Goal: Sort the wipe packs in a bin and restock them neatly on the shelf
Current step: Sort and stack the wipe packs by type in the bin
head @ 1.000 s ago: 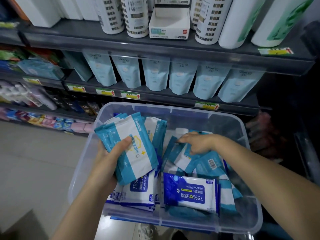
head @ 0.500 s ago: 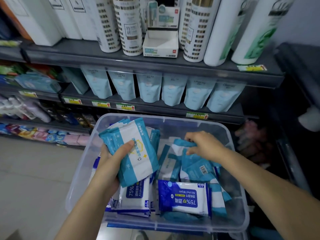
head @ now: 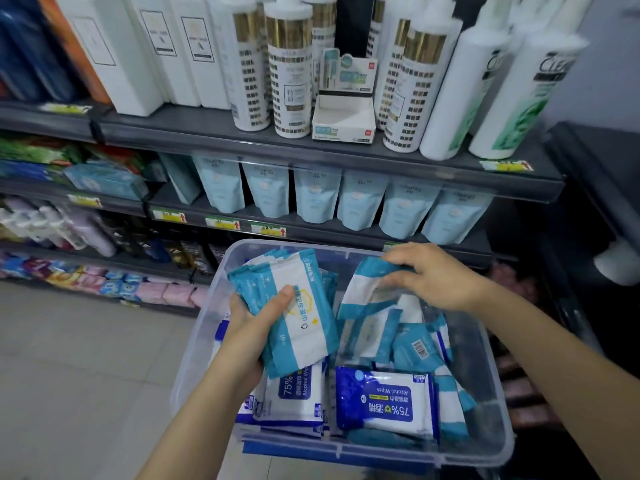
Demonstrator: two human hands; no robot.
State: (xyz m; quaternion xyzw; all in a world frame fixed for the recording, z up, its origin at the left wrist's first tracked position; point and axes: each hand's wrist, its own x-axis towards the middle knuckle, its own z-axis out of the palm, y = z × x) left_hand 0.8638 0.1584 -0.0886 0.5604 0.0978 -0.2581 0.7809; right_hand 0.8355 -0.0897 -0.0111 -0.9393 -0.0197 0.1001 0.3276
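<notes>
The fingers [head: 285,295] of the left hand [head: 251,327] are closed around a stack of teal-and-white wipe packs [head: 294,313]: the thumb lies across the top pack's face, and the other fingers are hidden underneath. How many packs the stack holds cannot be counted, as only staggered edges show. The stack is held over the left half of the clear plastic bin [head: 498,403], its long axis running from upper left to lower right, printed face up.

The right hand [head: 433,275] pinches the upper edge of another teal pack [head: 367,289], fingertips closed on it. This pack hangs tilted, its lower end among the loose teal packs [head: 415,344] lying at mixed angles in the right half; one shows its barcode side.

Nearer the camera, dark blue alcohol wipe packs [head: 384,400] lie flat, the right one's print upside down, the left pile [head: 294,393] partly covered by the held stack.

Behind the bin, the shelf [head: 311,150] carries white bottles [head: 291,81] above and pale blue pouches [head: 360,199] below. The items at far left are too blurred to identify.
</notes>
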